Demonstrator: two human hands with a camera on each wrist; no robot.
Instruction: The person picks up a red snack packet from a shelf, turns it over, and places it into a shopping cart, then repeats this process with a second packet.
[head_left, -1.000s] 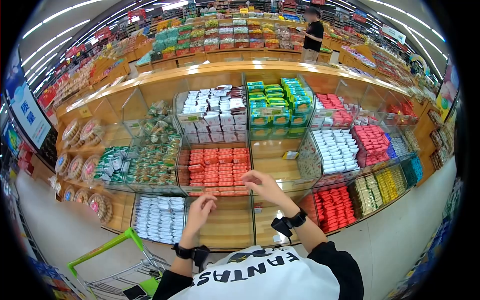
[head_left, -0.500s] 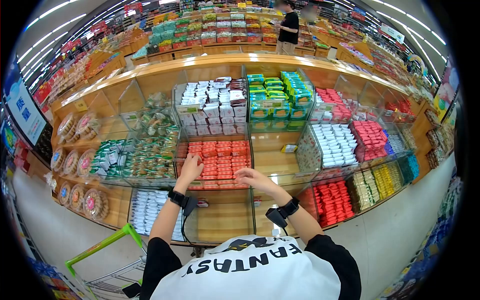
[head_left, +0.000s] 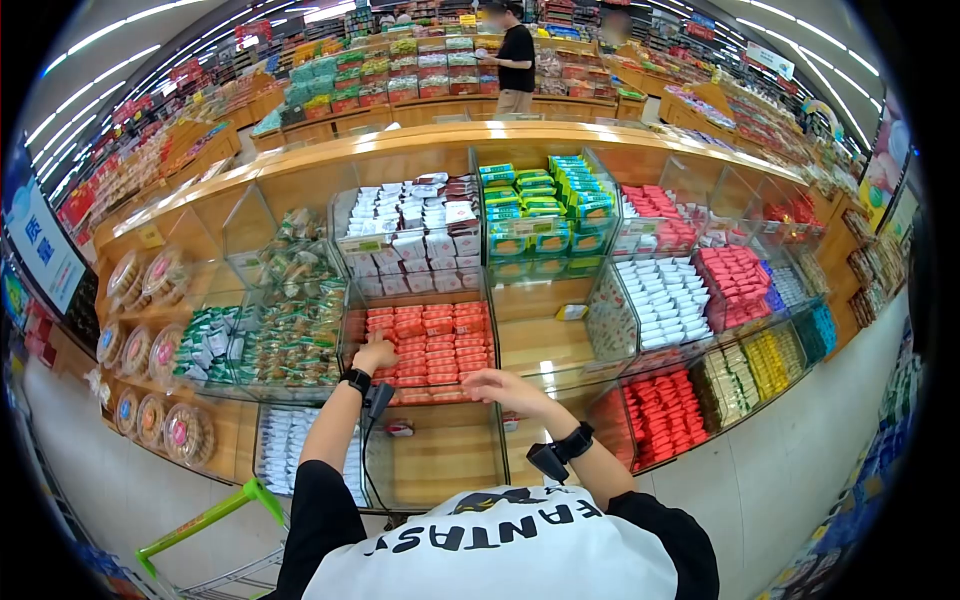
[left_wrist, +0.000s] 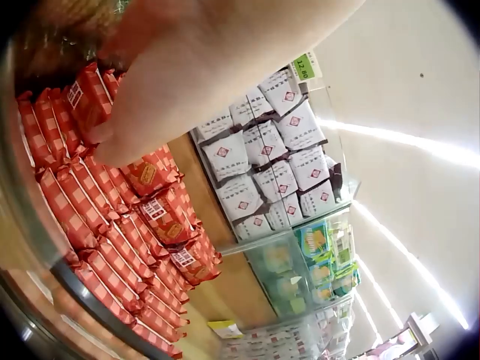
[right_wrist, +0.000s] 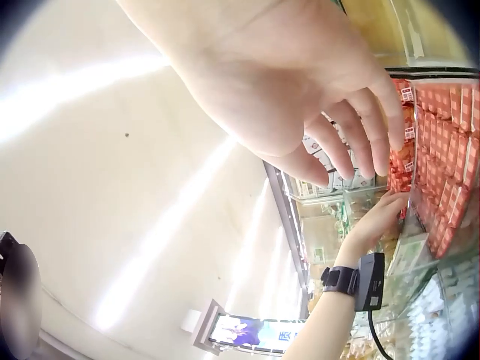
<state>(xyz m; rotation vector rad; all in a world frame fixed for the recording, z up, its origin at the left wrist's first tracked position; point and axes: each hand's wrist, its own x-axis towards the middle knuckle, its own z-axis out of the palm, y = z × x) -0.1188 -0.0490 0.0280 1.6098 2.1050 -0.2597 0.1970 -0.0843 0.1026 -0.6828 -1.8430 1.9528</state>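
My left hand (head_left: pixel 375 353) reaches into a clear-walled bin of red checked snack packets (head_left: pixel 440 340), over its left part. In the left wrist view the thumb (left_wrist: pixel 116 146) lies right at a red packet (left_wrist: pixel 88 101) on top of the pile; the fingers beyond are partly hidden and blurred. The right wrist view shows this hand (right_wrist: pixel 379 217) from the side, fingertips at the packets. My right hand (head_left: pixel 500 385) hovers by the bin's front right corner, its fingers (right_wrist: pixel 360 139) loosely bent and holding nothing. Each wrist wears a strapped black camera.
White packets (head_left: pixel 410 215) and green packets (head_left: pixel 550 205) fill bins behind. Clear panels (head_left: pixel 425 395) divide the bins. A bare wooden bin (head_left: pixel 435 465) lies in front, with one small packet (head_left: pixel 400 428). A green-handled cart (head_left: pixel 205 515) stands at left. A person (head_left: pixel 515 60) stands across the display.
My left hand has moved up from the bin's front edge and in over the red packets. The right hand has drawn back slightly toward me. The person beyond has moved left.
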